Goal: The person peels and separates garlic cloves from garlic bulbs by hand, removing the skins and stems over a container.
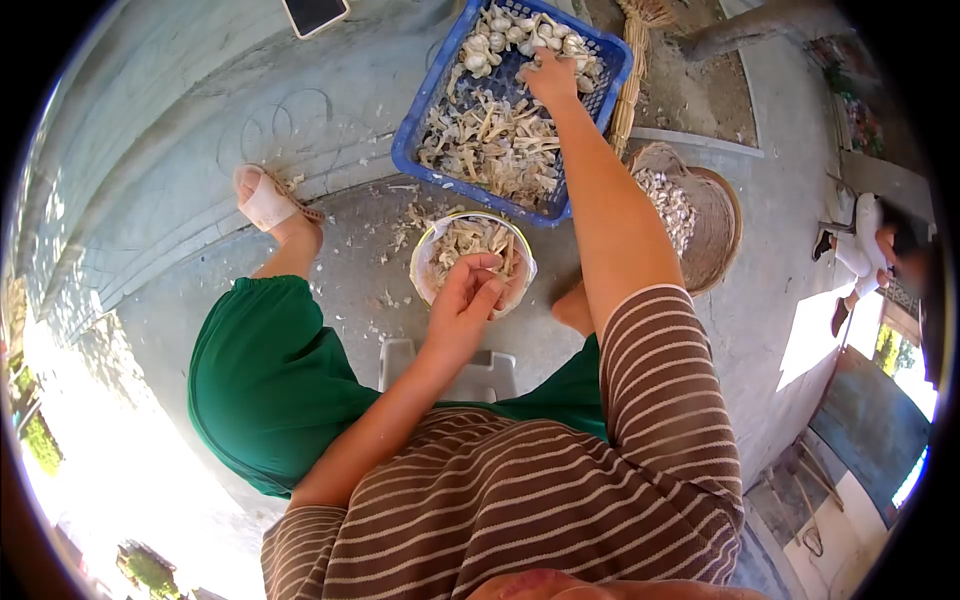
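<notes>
A blue plastic basket (405, 150) on the floor holds whole garlic bulbs (490, 42) at its far end and a heap of dry garlic skins and stalks (490, 145) nearer me. My right hand (552, 80) reaches in among the bulbs, its fingers curled on one garlic bulb. Below the basket stands a round bucket (420, 280) with skins inside. Over its near rim, my left hand (468, 298) is closed, thumb and fingers together; what lies between them, if anything, is hidden.
Right of the bucket, a round woven basket (725, 235) holds loose garlic cloves (668, 212). A straw broom (630, 80) lies beside the blue basket. A phone (316, 14) is at the top. Under me is a grey stool (398, 360). Another person (862, 245) sits far right.
</notes>
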`<act>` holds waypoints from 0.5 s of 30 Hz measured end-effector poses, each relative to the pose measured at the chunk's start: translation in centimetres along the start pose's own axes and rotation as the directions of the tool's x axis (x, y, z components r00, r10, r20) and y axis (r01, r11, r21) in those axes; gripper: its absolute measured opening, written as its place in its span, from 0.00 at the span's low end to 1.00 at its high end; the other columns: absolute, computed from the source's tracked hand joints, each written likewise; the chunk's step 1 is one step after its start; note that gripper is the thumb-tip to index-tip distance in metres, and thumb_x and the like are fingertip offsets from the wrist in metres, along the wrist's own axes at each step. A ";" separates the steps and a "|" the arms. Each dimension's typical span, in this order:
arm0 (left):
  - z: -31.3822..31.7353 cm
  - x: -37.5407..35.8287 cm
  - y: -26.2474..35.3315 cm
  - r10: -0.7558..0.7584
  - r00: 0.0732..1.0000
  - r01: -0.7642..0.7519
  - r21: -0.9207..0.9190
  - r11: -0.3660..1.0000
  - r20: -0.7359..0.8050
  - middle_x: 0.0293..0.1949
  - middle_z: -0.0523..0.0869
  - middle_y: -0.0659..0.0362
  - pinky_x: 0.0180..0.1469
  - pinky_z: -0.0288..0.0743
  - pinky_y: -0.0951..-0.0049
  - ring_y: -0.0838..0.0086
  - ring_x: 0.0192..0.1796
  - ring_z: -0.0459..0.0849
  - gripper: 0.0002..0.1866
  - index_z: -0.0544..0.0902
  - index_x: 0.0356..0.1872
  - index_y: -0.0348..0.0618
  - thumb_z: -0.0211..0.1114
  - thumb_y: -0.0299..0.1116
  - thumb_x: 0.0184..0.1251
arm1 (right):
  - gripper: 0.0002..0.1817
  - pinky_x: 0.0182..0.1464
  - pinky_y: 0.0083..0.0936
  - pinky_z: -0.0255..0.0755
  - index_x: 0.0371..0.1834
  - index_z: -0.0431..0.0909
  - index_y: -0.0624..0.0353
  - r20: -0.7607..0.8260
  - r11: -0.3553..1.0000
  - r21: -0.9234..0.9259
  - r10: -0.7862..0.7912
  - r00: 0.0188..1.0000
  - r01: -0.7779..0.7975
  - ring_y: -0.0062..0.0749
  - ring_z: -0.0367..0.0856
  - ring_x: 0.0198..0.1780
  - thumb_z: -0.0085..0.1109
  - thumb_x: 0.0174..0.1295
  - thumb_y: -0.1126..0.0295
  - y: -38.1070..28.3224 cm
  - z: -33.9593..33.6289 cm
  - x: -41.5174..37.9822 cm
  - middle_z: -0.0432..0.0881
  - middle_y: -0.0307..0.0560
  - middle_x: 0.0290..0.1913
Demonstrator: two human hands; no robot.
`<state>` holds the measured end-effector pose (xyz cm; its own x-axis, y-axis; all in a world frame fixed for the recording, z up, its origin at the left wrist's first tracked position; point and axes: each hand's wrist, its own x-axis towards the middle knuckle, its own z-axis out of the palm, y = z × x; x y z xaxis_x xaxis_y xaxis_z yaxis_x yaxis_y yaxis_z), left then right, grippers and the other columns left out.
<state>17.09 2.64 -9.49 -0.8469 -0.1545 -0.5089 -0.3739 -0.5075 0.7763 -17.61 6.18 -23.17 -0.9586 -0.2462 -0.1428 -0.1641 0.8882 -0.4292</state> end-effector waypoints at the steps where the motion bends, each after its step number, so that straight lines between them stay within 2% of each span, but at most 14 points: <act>1: -0.1 -0.1 0.1 -0.024 1.000 0.024 -0.005 1.000 0.003 0.33 0.76 0.64 0.36 0.67 0.81 0.82 0.34 0.74 0.14 0.70 0.54 0.41 0.54 0.29 0.69 | 0.24 0.46 0.43 0.77 0.63 0.67 0.48 -0.005 1.000 -0.001 -0.001 1.000 0.001 0.54 0.77 0.47 0.56 0.63 0.64 0.6 0.4 0.5 0.62 0.66 0.61; 3: -0.4 -0.1 0.1 -0.051 0.999 0.051 -0.011 0.999 0.003 0.34 0.76 0.63 0.38 0.68 0.80 0.81 0.35 0.74 0.14 0.70 0.53 0.40 0.54 0.31 0.70 | 0.24 0.45 0.39 0.76 0.59 0.69 0.45 0.015 0.975 0.216 0.056 0.998 -0.058 0.48 0.77 0.46 0.60 0.59 0.59 1.6 0.9 0.8 0.72 0.59 0.54; 4: -0.4 -0.1 0.0 -0.038 0.999 0.038 -0.007 0.999 0.006 0.34 0.76 0.63 0.37 0.68 0.81 0.81 0.35 0.74 0.13 0.71 0.53 0.39 0.54 0.31 0.70 | 0.19 0.43 0.35 0.74 0.53 0.71 0.52 -0.111 0.986 0.149 -0.061 0.992 0.078 0.41 0.78 0.40 0.60 0.59 0.62 1.9 1.5 0.1 0.77 0.52 0.41; 5: -0.4 -0.3 0.0 -0.025 1.000 0.025 -0.005 1.000 0.011 0.34 0.76 0.63 0.37 0.68 0.81 0.81 0.35 0.74 0.13 0.71 0.53 0.39 0.54 0.31 0.70 | 0.19 0.43 0.35 0.74 0.53 0.71 0.52 -0.112 0.987 0.143 -0.062 0.992 0.077 0.41 0.78 0.40 0.60 0.59 0.62 2.2 1.8 -0.7 0.77 0.52 0.41; 7: 0.0 -0.7 0.3 -0.036 0.999 0.037 -0.005 0.999 0.015 0.33 0.76 0.63 0.37 0.68 0.81 0.81 0.35 0.74 0.13 0.71 0.53 0.39 0.54 0.31 0.70 | 0.17 0.36 0.27 0.70 0.52 0.70 0.60 -0.047 0.893 0.447 -0.040 0.998 0.057 0.30 0.74 0.30 0.57 0.60 0.69 1.0 0.9 -4.9 0.74 0.43 0.30; 8: 0.1 -1.0 0.4 -0.052 0.999 0.052 0.000 0.999 0.011 0.33 0.76 0.63 0.37 0.68 0.81 0.81 0.35 0.74 0.13 0.71 0.52 0.39 0.54 0.31 0.70 | 0.17 0.36 0.27 0.70 0.52 0.70 0.60 -0.053 0.895 0.442 -0.044 0.998 0.063 0.30 0.74 0.30 0.57 0.60 0.69 0.5 0.6 -6.4 0.74 0.43 0.30; 9: 0.2 -1.3 0.4 -0.045 0.999 0.045 -0.003 0.999 0.016 0.33 0.76 0.63 0.37 0.68 0.81 0.81 0.35 0.74 0.13 0.71 0.52 0.39 0.54 0.31 0.70 | 0.15 0.32 0.23 0.66 0.50 0.70 0.63 0.079 0.722 0.689 0.008 0.997 -0.060 0.25 0.69 0.27 0.55 0.61 0.72 0.0 0.4 -7.9 0.72 0.40 0.28; 10: 0.2 -1.4 0.3 -0.034 0.999 0.033 0.020 0.999 0.042 0.33 0.76 0.63 0.37 0.68 0.80 0.81 0.35 0.74 0.13 0.72 0.52 0.39 0.54 0.31 0.70 | 0.13 0.27 0.19 0.62 0.48 0.69 0.66 0.218 0.478 0.855 0.017 0.976 -0.200 0.19 0.64 0.24 0.53 0.61 0.76 -0.2 0.0 -9.4 0.69 0.38 0.27; 11: 0.3 -1.6 0.3 -0.022 0.997 0.019 0.045 0.999 0.069 0.33 0.76 0.63 0.37 0.68 0.80 0.81 0.35 0.74 0.13 0.72 0.51 0.39 0.54 0.32 0.70 | 0.13 0.27 0.19 0.62 0.48 0.69 0.66 0.209 0.480 0.856 0.017 0.978 -0.191 0.19 0.64 0.24 0.53 0.61 0.76 -0.3 -0.7 -10.9 0.69 0.38 0.27; 13: 0.9 -2.4 0.8 -0.015 0.997 0.012 0.034 0.999 0.077 0.32 0.76 0.63 0.38 0.68 0.80 0.81 0.35 0.74 0.12 0.72 0.51 0.39 0.54 0.32 0.70 | 0.12 0.21 0.14 0.53 0.48 0.69 0.66 0.355 0.152 0.927 -0.053 0.933 -0.344 0.14 0.58 0.21 0.50 0.61 0.79 -0.9 -2.4 -14.1 0.68 0.34 0.25; 15: 1.1 -3.0 1.0 -0.004 0.996 0.002 0.025 1.000 0.085 0.32 0.76 0.64 0.38 0.68 0.80 0.81 0.35 0.74 0.12 0.73 0.50 0.40 0.54 0.32 0.70 | 0.09 0.19 0.13 0.50 0.45 0.71 0.64 0.333 0.103 0.939 -0.034 0.942 -0.328 0.12 0.56 0.19 0.52 0.62 0.76 -2.2 -4.5 -17.7 0.66 0.32 0.24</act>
<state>18.83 3.56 -6.80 -0.8742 -0.0801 -0.4788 -0.3849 -0.4868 0.7842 -1.38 10.37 -15.69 -0.8202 -0.3914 -0.4173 0.5163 -0.1921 -0.8346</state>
